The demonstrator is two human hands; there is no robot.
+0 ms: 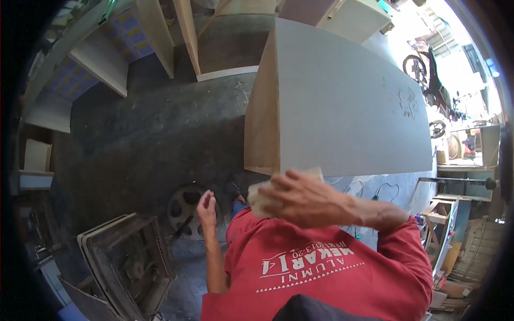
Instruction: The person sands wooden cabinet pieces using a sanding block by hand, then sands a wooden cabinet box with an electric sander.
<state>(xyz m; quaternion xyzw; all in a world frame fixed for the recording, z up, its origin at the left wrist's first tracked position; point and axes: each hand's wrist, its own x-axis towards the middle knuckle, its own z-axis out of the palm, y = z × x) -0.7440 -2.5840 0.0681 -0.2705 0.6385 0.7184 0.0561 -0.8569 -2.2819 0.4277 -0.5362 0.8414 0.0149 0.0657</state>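
Observation:
A pale, yellowish cloth or sponge-like pad [261, 198] is in my right hand [299, 196], held in front of my chest; the hand is blurred and covers much of it. My left hand [207, 204] hangs lower at the left, its fingers loosely curled, and I see nothing held in it. Just beyond my right hand lies the near edge of a large box-like cabinet [349, 100] with a flat grey-white panel and bare wooden side. Dark marks show near the panel's far right end.
At the lower left stands an old metal-framed fan housing [128, 265], near a round spoked metal base [190, 208]. Open cabinet carcasses [104, 60] line the upper left. Cables [387, 190] lie on the floor right of me. A motorcycle [433, 80] stands at the upper right.

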